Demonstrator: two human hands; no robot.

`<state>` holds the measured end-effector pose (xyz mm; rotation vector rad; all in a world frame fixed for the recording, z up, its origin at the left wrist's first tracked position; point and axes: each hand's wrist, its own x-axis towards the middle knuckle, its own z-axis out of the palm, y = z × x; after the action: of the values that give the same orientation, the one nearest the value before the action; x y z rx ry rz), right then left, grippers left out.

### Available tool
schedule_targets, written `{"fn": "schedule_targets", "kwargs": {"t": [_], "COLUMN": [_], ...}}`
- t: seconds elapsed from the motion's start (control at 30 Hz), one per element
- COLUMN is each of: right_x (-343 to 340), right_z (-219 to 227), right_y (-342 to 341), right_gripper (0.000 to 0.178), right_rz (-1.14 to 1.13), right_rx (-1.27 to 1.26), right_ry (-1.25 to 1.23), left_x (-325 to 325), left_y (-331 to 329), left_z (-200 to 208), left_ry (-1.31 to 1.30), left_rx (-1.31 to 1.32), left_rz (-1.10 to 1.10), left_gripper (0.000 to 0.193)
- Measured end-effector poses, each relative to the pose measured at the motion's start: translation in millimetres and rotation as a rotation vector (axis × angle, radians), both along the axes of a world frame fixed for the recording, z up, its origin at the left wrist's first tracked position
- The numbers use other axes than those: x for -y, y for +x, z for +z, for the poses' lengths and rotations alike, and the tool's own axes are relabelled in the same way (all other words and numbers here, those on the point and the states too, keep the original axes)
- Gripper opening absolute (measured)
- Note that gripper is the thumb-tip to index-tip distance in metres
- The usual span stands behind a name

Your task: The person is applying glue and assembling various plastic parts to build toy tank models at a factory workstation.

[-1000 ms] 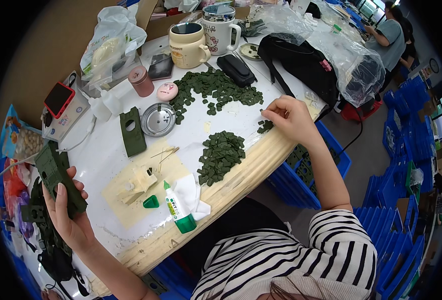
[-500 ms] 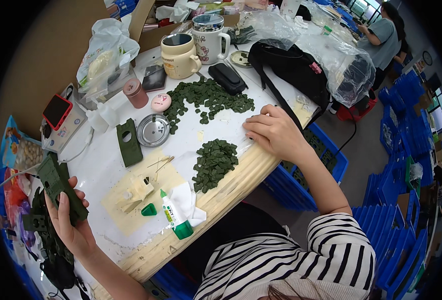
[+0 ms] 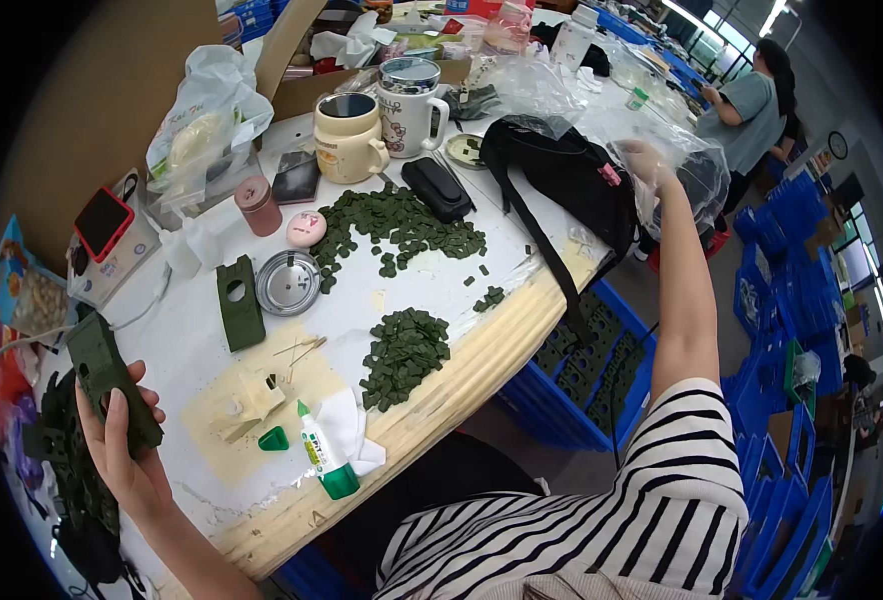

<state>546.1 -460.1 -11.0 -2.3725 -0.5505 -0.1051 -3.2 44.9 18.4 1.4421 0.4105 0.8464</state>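
On the left side, my left hand (image 3: 127, 450) is closed around a dark green moulded part (image 3: 110, 365), tilted upright above the table. My right arm stretches far to the right, past a black bag (image 3: 562, 175). There my right hand (image 3: 650, 163) is at a crumpled clear plastic bag (image 3: 700, 172); its fingers are blurred and partly behind the film. A heap of small dark green pieces (image 3: 405, 360) lies near the table's front edge. Farther back spreads a wider scatter of similar pieces (image 3: 402, 222). Another green part with a round hole (image 3: 240, 305) lies beside a round metal lid (image 3: 290, 282).
A green-and-white glue bottle (image 3: 324, 450) and its green cap (image 3: 274, 438) lie near the front edge. Two mugs, one cream (image 3: 349, 138) and one white (image 3: 409, 110), stand at the back. Below the table's right edge sits a blue crate (image 3: 602, 365) of green parts.
My right hand has left the table edge and moved right and away to the clear plastic bag. A few small green pieces now show where it was. My left hand still holds the green part.
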Motion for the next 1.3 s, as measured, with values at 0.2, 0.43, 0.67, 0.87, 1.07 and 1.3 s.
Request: {"fn": "schedule_targets", "kwargs": {"t": [0.2, 0.43, 0.67, 0.87, 1.07, 1.3], "right_x": [3, 10, -30, -4, -8, -38], "right_z": [-26, -27, 15, -37, -36, -29], "right_y": [92, 102, 31, 63, 52, 62], "right_gripper": [0.017, 0.022, 0.038, 0.038, 0.039, 0.040], "right_rz": [-0.002, 0.220, 0.058, 0.009, 0.013, 0.052], "right_rx": [0.228, 0.294, -0.677, -0.476, -0.354, -0.183], "right_ry": [-0.553, -0.531, 0.334, 0.381, 0.188, -0.090], "left_x": [2, 4, 2, 1, -1, 5], "left_y": [4, 2, 2, 2, 2, 6], "left_z": [-1, -2, 0, -3, -5, -1], "left_ry": [0.005, 0.010, 0.033, 0.029, 0.026, 0.034], "left_rx": [0.004, -0.029, -0.025, -0.037, -0.043, -0.056], "left_rz": [0.021, 0.042, 0.093, 0.078, 0.050, 0.080], "left_gripper": [0.048, 0.052, 0.053, 0.051, 0.052, 0.054]}}
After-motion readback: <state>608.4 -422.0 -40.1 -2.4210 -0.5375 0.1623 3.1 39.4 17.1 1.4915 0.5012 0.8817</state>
